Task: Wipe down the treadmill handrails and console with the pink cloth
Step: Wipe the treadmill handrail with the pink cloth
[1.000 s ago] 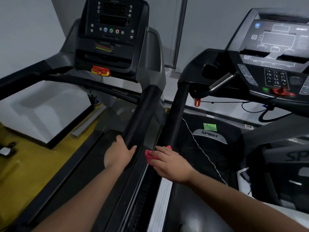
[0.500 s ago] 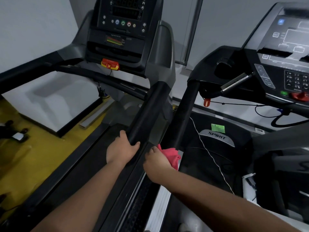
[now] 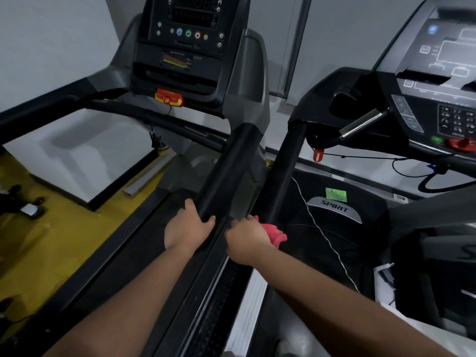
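Two treadmills stand side by side. The left treadmill's black right handrail (image 3: 226, 171) runs down from its console (image 3: 188, 45) toward me. My left hand (image 3: 186, 226) grips the near end of that handrail. My right hand (image 3: 247, 234) holds the bunched pink cloth (image 3: 274, 231) just right of it, low against the near end of the neighbouring treadmill's black left handrail (image 3: 284, 166). Most of the cloth is hidden under my fingers.
The right treadmill's console (image 3: 443, 81) with keypad and red stop knob fills the upper right. A white cord (image 3: 322, 228) hangs over its "SPIRIT" motor cover (image 3: 334, 208). A red safety key (image 3: 168, 97) sits under the left console. Yellow floor (image 3: 51, 228) lies left.
My right hand with the cloth has shifted left and turned, from lying on top of the cloth to gripping it beside the rail's end. My left hand has stayed on the handrail.
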### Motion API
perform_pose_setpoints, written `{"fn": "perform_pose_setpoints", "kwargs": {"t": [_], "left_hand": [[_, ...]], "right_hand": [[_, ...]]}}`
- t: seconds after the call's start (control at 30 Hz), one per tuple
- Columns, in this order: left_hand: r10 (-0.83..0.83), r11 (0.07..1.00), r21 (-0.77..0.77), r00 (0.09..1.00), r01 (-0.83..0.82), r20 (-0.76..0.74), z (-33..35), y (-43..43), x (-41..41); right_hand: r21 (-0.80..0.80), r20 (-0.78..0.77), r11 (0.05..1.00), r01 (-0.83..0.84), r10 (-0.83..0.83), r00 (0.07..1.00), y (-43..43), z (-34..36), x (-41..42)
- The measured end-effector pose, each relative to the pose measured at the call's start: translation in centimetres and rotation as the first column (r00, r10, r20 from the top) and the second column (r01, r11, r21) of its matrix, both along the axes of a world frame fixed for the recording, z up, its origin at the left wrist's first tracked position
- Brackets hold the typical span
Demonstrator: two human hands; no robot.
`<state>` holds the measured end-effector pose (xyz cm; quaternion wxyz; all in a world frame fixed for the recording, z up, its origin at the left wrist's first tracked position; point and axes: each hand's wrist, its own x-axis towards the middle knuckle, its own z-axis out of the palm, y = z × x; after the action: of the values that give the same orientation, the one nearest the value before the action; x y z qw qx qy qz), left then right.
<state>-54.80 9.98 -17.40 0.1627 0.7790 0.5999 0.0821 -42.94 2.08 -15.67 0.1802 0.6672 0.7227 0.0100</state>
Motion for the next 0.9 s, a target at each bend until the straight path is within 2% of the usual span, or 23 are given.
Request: {"fn": "perform_pose_setpoints", "kwargs": {"t": [0.07,0.17,0.27,0.37,0.47,0.53,0.6,0.67,0.77,0.83,0.9], "left_hand": [[0.001,1.0,-0.013,1.0,-0.001,0.007,-0.2,0.2,-0.1],[0.002,1.0,-0.01,1.0,-0.002,0.014,-0.4,0.2,-0.1],[-0.001,1.0,-0.029,1.0,0.002,0.026,-0.3,0.3,-0.1],[0.005,0.998,-0.068,0.998,0.0,0.067,-0.2,0.4,-0.2],[0.008,0.998,-0.061,0.997,-0.003,0.075,-0.3,0.2,-0.2],[0.012,0.999,-0.047,0.998,-0.009,0.063,-0.2,0.1,-0.2],[0.01,0.999,-0.039,0.998,-0.008,0.055,-0.1,0.0,-0.2],[0.004,1.0,-0.029,0.999,-0.002,0.05,-0.2,-0.1,-0.2],[0.014,1.0,-0.008,0.999,-0.014,0.046,-0.2,-0.2,-0.1],[0.021,1.0,-0.001,0.999,-0.021,0.042,-0.2,-0.2,0.0],[0.024,1.0,0.0,0.999,-0.024,0.036,-0.2,-0.2,0.1]], "right_hand": [[0.053,0.045,0.997,-0.049,0.046,0.998,-0.8,-0.6,-0.3],[0.313,-0.12,0.947,-0.071,0.113,0.986,-2.2,-1.8,0.3],[0.544,-0.417,0.829,0.128,0.136,0.899,-3.4,-3.5,1.7],[0.633,-0.608,0.682,0.368,0.144,0.781,-5.2,-5.3,2.8],[0.485,-0.765,0.652,0.582,-0.006,0.644,-6.2,-5.7,2.5],[0.377,-0.82,0.67,0.64,-0.081,0.567,-6.3,-5.7,2.2],[0.363,-0.834,0.643,0.675,-0.099,0.543,-6.7,-5.9,2.5],[0.309,-0.881,0.602,0.737,-0.111,0.46,-7.2,-6.1,2.9],[0.089,-0.979,0.606,0.79,-0.094,0.183,-7.3,-5.6,2.5],[-0.032,-0.999,0.552,0.833,-0.037,-0.014,-6.9,-5.0,1.9],[-0.142,-0.986,0.485,0.863,0.008,-0.167,-6.6,-4.6,1.3]]}}
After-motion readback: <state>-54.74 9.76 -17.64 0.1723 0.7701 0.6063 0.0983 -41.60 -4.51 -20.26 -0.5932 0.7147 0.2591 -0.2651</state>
